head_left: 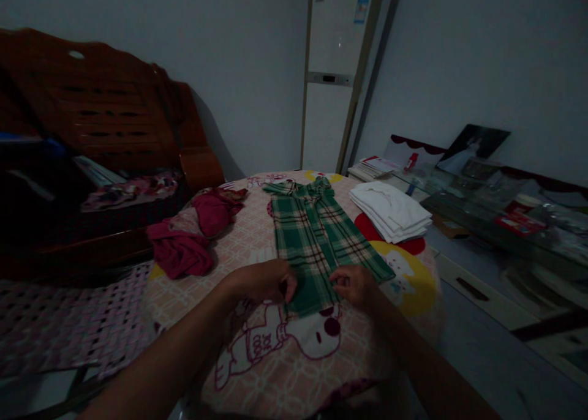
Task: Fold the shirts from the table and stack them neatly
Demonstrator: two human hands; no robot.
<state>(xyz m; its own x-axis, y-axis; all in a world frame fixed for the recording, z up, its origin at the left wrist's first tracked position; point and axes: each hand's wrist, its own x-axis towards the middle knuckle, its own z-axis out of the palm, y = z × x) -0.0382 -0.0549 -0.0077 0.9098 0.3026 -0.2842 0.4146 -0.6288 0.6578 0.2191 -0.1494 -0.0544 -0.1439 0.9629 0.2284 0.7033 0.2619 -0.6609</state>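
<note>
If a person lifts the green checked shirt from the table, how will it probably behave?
The shirt is probably floppy, since its cloth lies flat and wrinkles near the collar. It looks thin, so it is likely light for its size. Lifted by one corner, it would probably hang down and lose its spread shape, as nothing stiff shows in it.

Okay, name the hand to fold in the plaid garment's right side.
Right, probably: the right hand is nearer that side of the green plaid garment; the left hand is at its opposite edge.
</note>
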